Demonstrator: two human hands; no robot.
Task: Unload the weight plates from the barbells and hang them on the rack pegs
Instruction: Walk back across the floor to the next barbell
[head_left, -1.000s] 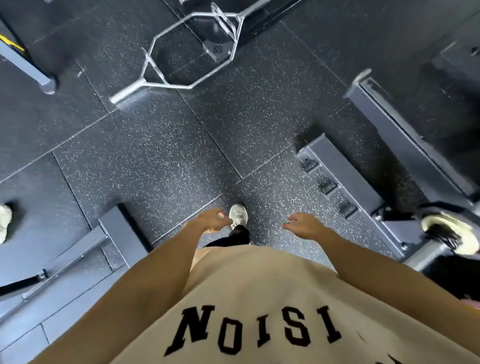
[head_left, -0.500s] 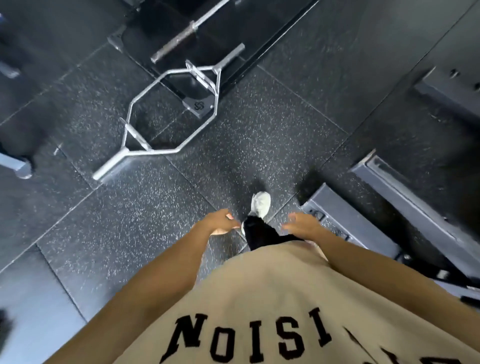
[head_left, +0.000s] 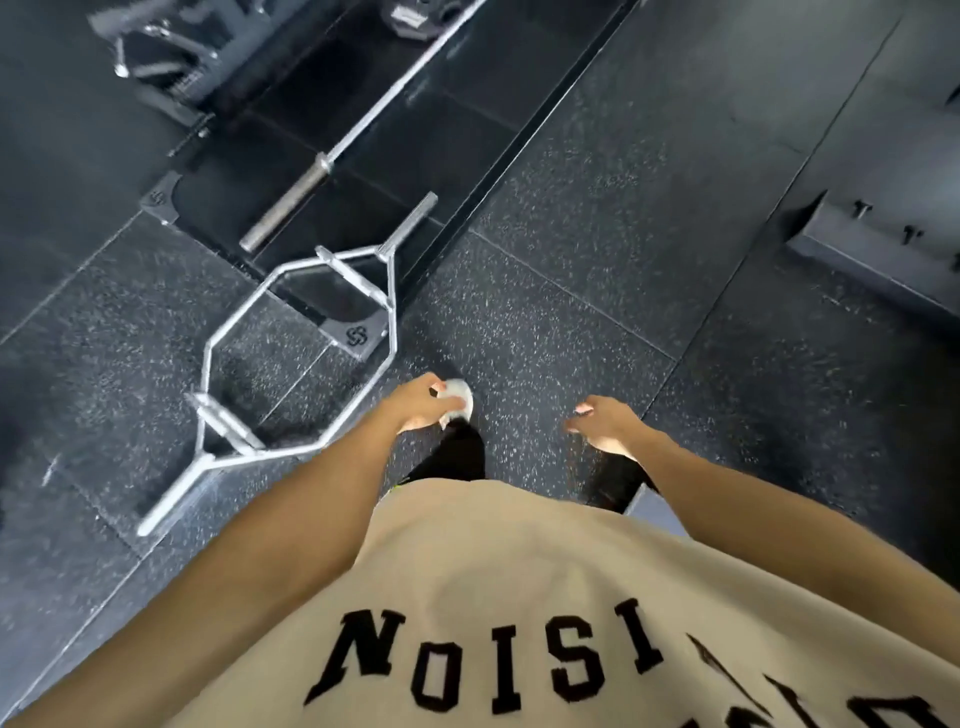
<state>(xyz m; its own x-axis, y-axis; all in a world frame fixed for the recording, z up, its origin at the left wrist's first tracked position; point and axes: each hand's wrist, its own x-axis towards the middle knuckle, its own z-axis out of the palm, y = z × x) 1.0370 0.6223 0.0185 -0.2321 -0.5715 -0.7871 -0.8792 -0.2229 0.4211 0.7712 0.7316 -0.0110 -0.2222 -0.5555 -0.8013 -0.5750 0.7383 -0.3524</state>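
A straight steel barbell (head_left: 358, 124) lies on a dark platform (head_left: 457, 130) ahead, its near sleeve bare. At its far end something dark and round, maybe a weight plate (head_left: 415, 21), shows at the top edge, blurred. A silver hex bar (head_left: 291, 353) lies on the speckled floor to my left, both sleeves bare. My left hand (head_left: 421, 405) and right hand (head_left: 605, 423) hang in front of my waist with loosely curled fingers and hold nothing. No rack pegs are in view.
A grey machine base (head_left: 872, 254) sits on the floor at the right. Blurred dark equipment (head_left: 156, 47) stands at the top left. My white shoe (head_left: 460, 400) steps on the speckled rubber floor between the hex bar and the machine base.
I have walked forward: the hex bar slid down and left in view, the straight barbell and platform came into sight, and the grey frames at the right passed behind. Both hands stay empty.
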